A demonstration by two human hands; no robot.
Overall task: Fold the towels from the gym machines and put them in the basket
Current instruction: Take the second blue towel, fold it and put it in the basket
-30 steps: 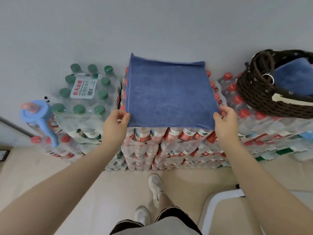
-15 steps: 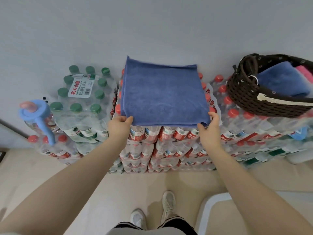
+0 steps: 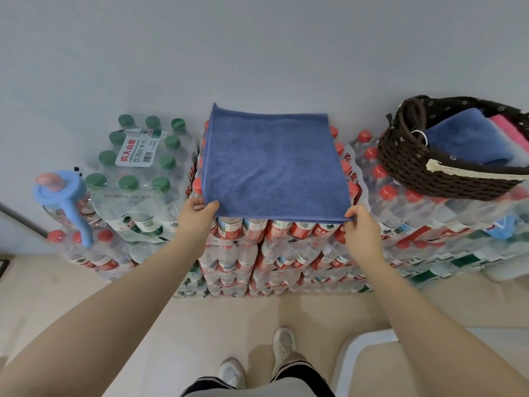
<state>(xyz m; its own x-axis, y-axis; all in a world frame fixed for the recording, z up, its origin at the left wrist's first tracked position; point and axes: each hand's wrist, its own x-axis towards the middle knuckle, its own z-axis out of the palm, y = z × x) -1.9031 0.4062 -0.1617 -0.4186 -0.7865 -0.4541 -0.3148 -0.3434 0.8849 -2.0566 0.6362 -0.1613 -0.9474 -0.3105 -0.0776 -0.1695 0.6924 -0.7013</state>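
Pinching near corners of half-folded blue towel [image 3: 273,164] with left hand [image 3: 197,216] and right hand [image 3: 361,231]; further folding pending. Basket [image 3: 412,167], right of hands, already holding folded towels.

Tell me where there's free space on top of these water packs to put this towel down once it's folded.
Bare patches: the red-capped pack tops between the blue towel and the basket, and the green-capped pack left of the towel, though its caps are bumpy. The basket already holds a folded blue towel and a pink one, so it's crowded.
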